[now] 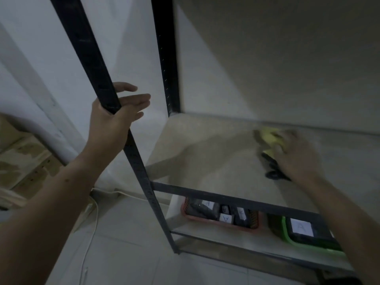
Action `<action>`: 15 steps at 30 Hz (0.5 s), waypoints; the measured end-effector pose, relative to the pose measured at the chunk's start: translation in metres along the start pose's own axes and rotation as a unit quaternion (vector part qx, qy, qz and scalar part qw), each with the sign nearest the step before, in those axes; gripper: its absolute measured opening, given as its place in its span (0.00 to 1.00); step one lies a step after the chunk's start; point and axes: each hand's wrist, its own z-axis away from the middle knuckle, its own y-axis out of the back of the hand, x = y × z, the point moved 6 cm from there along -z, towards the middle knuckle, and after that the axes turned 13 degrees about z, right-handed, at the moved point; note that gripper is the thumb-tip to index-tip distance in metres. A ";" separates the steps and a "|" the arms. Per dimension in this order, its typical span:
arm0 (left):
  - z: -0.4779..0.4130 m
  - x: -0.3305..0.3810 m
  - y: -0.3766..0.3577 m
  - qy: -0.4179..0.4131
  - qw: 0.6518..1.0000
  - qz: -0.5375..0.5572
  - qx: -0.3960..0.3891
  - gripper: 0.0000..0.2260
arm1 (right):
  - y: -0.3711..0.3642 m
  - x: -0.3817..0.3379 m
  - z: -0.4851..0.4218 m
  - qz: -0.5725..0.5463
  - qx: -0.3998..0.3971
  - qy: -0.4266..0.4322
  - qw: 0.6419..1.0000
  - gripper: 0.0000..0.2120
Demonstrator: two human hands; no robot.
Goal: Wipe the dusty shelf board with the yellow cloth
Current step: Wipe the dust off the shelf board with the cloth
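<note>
The pale shelf board point(205, 153) lies at mid height in a dark metal rack. My right hand point(296, 155) presses the yellow cloth point(269, 138) flat on the board near its back edge; both are blurred by motion. A dark part of the cloth or its shadow shows under the hand's near side. My left hand point(117, 112) rests against the rack's front left post point(102, 83), thumb behind it and fingers stretched out, not wrapped round it.
A rear post point(166, 58) stands at the board's back left corner against the white wall. On the lower shelf stand a red basket point(222, 224) and a green bin point(308, 241) with labelled dark items. A white cable point(92, 227) runs over the tiled floor.
</note>
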 end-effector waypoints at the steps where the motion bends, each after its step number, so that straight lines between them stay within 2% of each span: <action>1: 0.000 0.000 0.000 0.002 1.000 0.000 0.000 0.12 | -0.003 0.021 0.001 0.045 -0.009 -0.031 0.998 0.19; 4: 0.000 -0.001 0.000 0.002 1.000 -0.004 0.002 0.11 | -0.016 0.022 0.016 0.100 -0.020 -0.051 0.993 0.21; 9: 0.000 -0.001 0.000 -0.002 1.000 -0.011 0.000 0.11 | -0.024 -0.097 0.049 0.103 -0.010 0.055 0.993 0.24; 12: 0.000 -0.001 0.002 0.004 1.000 -0.014 -0.003 0.11 | -0.040 -0.186 0.079 -0.007 -0.053 0.139 0.989 0.18; 15: 0.000 -0.001 0.002 0.010 1.000 -0.010 0.002 0.10 | -0.046 -0.248 0.103 -0.145 -0.147 0.262 0.943 0.16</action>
